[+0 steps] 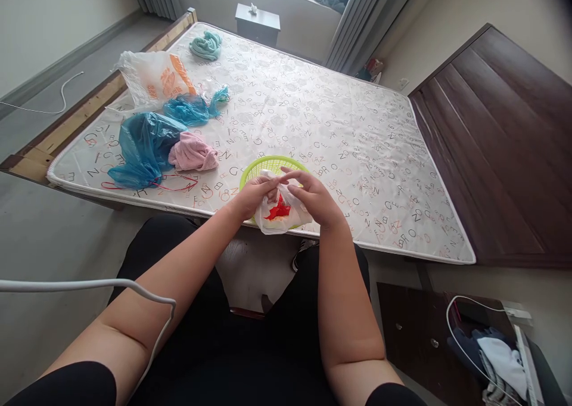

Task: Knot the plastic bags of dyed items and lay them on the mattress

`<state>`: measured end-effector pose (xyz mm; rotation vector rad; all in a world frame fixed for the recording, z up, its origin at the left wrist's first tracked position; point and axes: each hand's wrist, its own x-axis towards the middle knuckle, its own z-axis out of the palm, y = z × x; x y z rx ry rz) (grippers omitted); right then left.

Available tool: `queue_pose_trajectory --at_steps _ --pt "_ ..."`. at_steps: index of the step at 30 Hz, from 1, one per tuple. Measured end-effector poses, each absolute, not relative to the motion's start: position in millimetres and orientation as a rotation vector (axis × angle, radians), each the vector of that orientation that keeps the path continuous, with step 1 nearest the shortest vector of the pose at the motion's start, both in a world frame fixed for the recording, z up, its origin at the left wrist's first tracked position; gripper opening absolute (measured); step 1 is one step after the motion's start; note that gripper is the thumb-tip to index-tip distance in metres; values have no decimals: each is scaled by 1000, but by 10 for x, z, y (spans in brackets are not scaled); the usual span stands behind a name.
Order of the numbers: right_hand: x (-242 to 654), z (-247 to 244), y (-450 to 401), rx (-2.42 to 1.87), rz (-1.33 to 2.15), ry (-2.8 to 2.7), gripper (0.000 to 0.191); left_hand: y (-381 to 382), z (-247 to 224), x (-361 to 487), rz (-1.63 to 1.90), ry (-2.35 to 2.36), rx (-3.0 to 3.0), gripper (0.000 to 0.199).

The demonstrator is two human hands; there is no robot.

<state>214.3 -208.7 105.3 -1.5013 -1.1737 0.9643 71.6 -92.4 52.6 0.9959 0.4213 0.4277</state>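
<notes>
A white plastic bag [267, 224] with red printing or red contents hangs from my hands, in front of a lime-green basket [273, 159] at the mattress's near edge. My left hand [255, 197] is closed, its thumb and fingers pinching the gathered top of the bag. From the right, my right hand [314, 197] reaches in with its thumb and fingertips at the same gathered plastic, touching or nearly touching the left fingers. The fingers partly hide the bag's top, so I cannot tell whether it is knotted. What lies inside the bag is not clear.
On the mattress [357, 155], to the left, lie a pink cloth [194, 151], a blue plastic bag [149, 143], a smaller blue bag [187, 109], a white-and-orange bag [154, 78] and a teal cloth [206, 45]. A dark headboard [496, 155] stands right; a white cable [89, 285] crosses my left arm.
</notes>
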Motion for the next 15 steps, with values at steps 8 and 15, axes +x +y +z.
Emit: queue_pose_trajectory --at_steps 8,15 --pt "2185 926 -2029 -1576 1067 -1060 50 -880 580 653 373 329 964 38" --pt "2255 864 -2031 -1569 1158 -900 39 -819 594 648 398 332 1023 39"
